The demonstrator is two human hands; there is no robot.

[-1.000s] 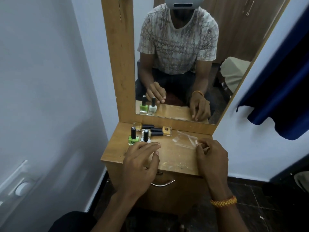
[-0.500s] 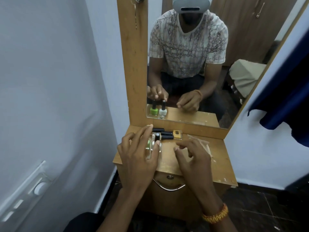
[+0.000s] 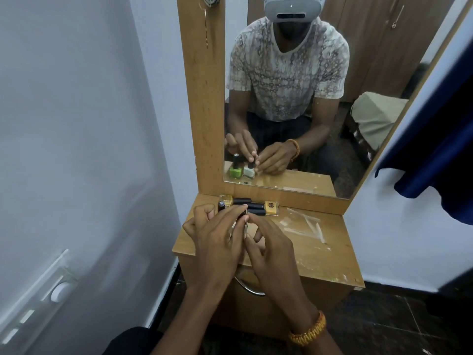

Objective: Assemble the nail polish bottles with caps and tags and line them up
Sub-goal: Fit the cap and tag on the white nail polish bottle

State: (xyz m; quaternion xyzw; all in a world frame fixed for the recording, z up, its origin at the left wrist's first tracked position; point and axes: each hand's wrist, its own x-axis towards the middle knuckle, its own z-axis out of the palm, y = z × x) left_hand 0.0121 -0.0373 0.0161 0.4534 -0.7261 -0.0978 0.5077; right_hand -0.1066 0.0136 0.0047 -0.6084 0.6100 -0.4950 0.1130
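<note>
Bottle: the white bottle [image 3: 248, 170] shows only in the mirror [image 3: 294, 98]; on the desk [image 3: 320, 254] it stands near the back left corner, hidden behind both hands.
Left hand: the left hand [image 3: 217, 237] has its fingertips pinched round the black cap [image 3: 250, 165] of that bottle, as the mirror shows.
Right hand: the right hand [image 3: 271, 249] has its fingertips bunched against the same cap; I cannot tell if it holds a tag.
Green bottle: the green bottle [image 3: 235, 170], also plain only in the mirror, stands just beside the white one, toward the left edge.
Yellow bottles: some yellow bottles [image 3: 271, 208] lie on their sides along the back edge, just past the fingers.
Bag: a clear bag [image 3: 303, 222] lies flat toward the back right.
Could tip: I think a hard twist could knock the white bottle over, since it is small and only held at the top.
Could bump: a knuckle may push the green bottle over, because it is so close.
Could roll: the lying bottles may roll if fingers nudge them.
</note>
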